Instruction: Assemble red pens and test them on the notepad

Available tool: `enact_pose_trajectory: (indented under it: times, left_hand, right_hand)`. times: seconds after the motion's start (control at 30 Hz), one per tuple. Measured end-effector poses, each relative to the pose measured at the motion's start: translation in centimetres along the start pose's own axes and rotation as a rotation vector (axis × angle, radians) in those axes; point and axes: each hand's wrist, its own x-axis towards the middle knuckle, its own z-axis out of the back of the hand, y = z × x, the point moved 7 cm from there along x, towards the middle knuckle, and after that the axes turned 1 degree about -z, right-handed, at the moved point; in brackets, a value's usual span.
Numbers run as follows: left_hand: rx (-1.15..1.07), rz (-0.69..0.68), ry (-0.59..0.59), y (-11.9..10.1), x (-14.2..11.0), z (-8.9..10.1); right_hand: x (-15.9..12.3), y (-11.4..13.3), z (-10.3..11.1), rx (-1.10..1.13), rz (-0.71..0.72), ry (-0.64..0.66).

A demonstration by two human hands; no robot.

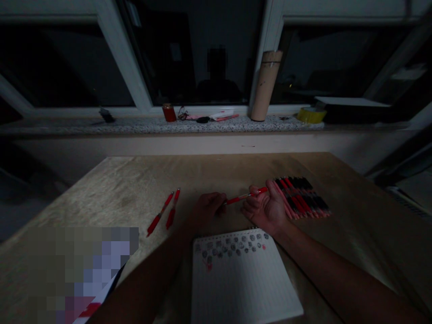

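My right hand (265,209), palm turned up, has its fingers closed around the upper end of a red pen (238,198). The pen points left, and its other end meets the closed fingertips of my left hand (211,204), which look dark and partly hidden. Below both hands lies a spiral notebook (243,283), its lined page marked with rows of dark scribbled circles and a few red ones. Two red pens (160,216) (173,209) lie left of my left hand. Beside my right hand is a row of several red, black and pink pens (300,198).
A granite windowsill (135,126) runs behind the table (118,180). On it stand a tall bamboo-coloured bottle (266,85), a red jar (169,113), yellow tape (310,115) and a dark box with a white top (353,108). A blurred-out patch covers the table's lower left.
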Motion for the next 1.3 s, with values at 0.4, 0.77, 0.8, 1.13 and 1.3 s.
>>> enact_pose_trajectory:
  times: [0.4,0.77,0.8,1.13,1.3]
  left_hand:
    - [0.094,-0.047,-0.068,-0.7,-0.2,1.3]
    - [0.233,-0.079,-0.072,-0.6,-0.3,2.2]
    - [0.221,-0.07,-0.079,-0.6,-0.4,2.2]
    - [0.203,0.003,-0.177,-0.5,-0.7,1.9]
    - [0.202,-0.028,-0.183,-0.2,-0.3,2.2]
  right_hand:
    - [1.4,-0.2,1.5,-0.012,0.021,-0.024]
    - [0.5,1.0,0.0,-1.13,0.26,0.228]
    - [0.3,1.1,-0.3,-1.165,0.28,0.236]
    - [-1.3,3.2,-1.8,-1.453,0.792,0.147]
    - [-1.1,2.8,-2.1,-1.685,0.776,0.065]
